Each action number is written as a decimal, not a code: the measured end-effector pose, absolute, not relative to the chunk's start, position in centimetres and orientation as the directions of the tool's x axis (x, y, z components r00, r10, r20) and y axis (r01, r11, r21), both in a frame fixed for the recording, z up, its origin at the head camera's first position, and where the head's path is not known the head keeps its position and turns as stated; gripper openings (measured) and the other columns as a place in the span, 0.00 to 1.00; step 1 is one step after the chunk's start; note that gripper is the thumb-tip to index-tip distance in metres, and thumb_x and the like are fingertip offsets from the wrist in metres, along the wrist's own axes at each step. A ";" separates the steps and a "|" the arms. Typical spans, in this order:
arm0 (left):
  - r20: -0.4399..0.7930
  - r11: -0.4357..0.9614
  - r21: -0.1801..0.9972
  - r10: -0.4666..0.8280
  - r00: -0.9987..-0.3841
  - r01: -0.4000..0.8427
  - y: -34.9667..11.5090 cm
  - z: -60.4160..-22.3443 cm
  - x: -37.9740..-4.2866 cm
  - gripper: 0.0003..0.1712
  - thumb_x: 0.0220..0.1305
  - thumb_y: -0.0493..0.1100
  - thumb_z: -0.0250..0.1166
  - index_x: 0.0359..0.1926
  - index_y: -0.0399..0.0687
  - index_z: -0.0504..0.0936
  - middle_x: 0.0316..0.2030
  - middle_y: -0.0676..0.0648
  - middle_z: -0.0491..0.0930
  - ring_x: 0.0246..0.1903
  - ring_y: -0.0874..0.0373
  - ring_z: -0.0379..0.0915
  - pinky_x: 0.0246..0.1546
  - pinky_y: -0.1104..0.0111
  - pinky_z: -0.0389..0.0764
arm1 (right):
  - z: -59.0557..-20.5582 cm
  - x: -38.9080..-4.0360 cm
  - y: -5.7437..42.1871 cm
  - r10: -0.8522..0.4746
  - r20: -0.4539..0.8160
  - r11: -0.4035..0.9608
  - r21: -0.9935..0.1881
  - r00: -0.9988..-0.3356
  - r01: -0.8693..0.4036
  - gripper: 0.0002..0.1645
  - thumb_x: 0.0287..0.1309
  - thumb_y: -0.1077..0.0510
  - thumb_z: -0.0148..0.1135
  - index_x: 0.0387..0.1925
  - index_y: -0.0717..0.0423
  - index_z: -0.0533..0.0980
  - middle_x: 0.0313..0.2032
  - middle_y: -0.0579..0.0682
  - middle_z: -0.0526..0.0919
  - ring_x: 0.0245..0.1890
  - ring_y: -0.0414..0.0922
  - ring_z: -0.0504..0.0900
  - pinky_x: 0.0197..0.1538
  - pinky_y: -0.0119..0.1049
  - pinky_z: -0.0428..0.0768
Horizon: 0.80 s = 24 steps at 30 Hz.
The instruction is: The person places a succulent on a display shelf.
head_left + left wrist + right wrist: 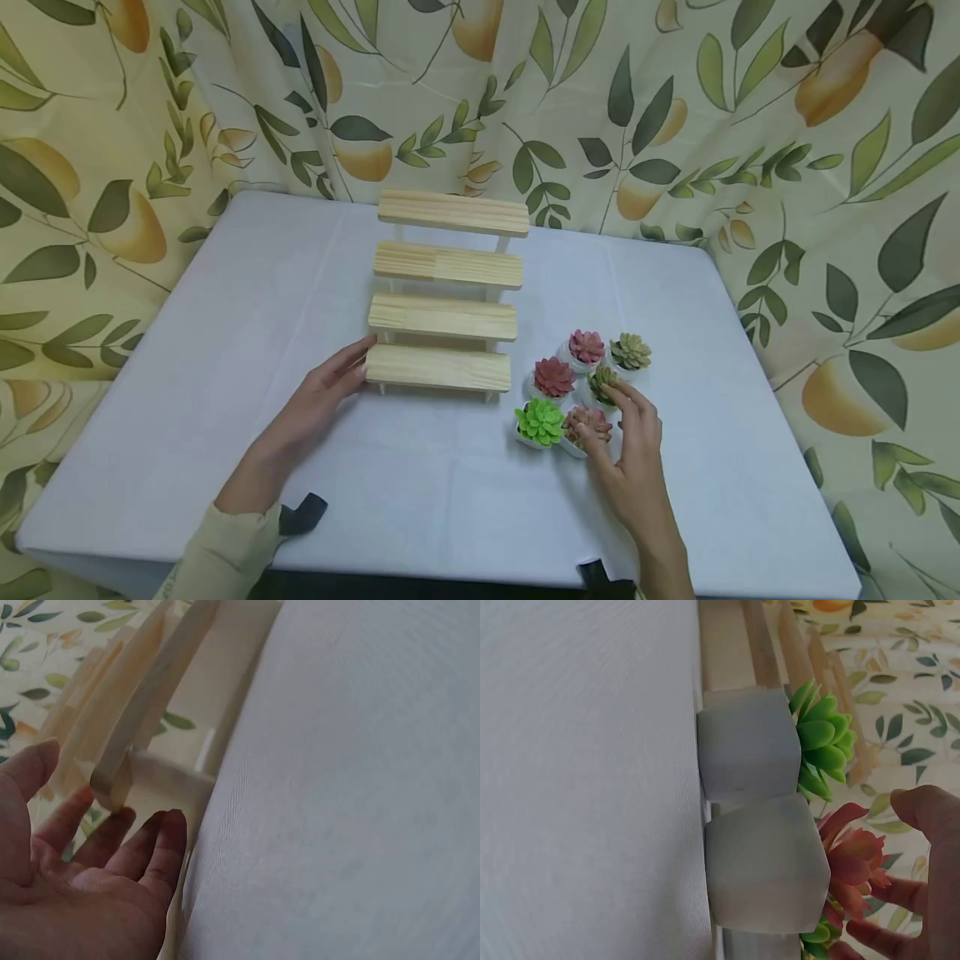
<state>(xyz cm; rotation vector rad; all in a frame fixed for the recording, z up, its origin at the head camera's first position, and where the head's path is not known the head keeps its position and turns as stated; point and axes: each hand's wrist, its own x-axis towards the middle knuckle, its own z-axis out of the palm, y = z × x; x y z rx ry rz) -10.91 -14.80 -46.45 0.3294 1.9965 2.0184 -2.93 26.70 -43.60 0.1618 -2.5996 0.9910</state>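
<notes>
Pale wood forms the four-step rack (442,317) on the white table (420,492). The left hand (318,396), fingers slightly spread, is at its lowest step's left end. Right of the rack, six potted succulents (553,378) cluster; above the front pink one (851,859), the right hand (633,446) holds thumb and fingers apart, contact unclear.

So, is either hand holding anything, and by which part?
Nothing seems held: the left hand lies loose at the end of the bottom wooden shelf; the right hand is spread over potted succulents.
</notes>
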 end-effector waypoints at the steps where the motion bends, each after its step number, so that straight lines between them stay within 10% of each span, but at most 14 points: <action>1: -0.041 -0.006 0.999 0.355 -0.934 -0.047 -14.8 -46.5 -10.9 0.29 0.70 0.52 0.54 0.70 0.60 0.61 0.69 0.58 0.56 0.66 0.59 0.53 0.62 0.55 0.58 | -43.7 -2.9 26.6 0.021 0.367 0.744 -0.627 -0.930 -0.231 0.36 0.56 0.52 0.67 0.65 0.50 0.65 0.66 0.52 0.58 0.63 0.52 0.53 0.53 0.57 0.58; 10: -0.012 -0.064 0.997 0.388 -0.921 -0.040 -14.6 -47.1 -10.8 0.31 0.69 0.46 0.57 0.71 0.55 0.60 0.70 0.56 0.53 0.67 0.58 0.51 0.59 0.71 0.61 | -43.7 -2.1 26.0 0.100 0.363 0.746 -0.643 -0.926 -0.171 0.38 0.49 0.51 0.72 0.61 0.55 0.68 0.61 0.54 0.60 0.58 0.49 0.60 0.49 0.50 0.65; 24: 0.005 -0.086 0.996 0.321 -0.947 -0.024 -13.7 -47.7 -11.1 0.30 0.67 0.45 0.59 0.69 0.54 0.64 0.69 0.56 0.56 0.65 0.57 0.57 0.56 0.70 0.65 | -44.1 -1.5 25.4 0.120 0.281 0.721 -0.684 -0.952 -0.111 0.46 0.42 0.52 0.78 0.63 0.50 0.66 0.55 0.50 0.63 0.56 0.44 0.66 0.50 0.45 0.72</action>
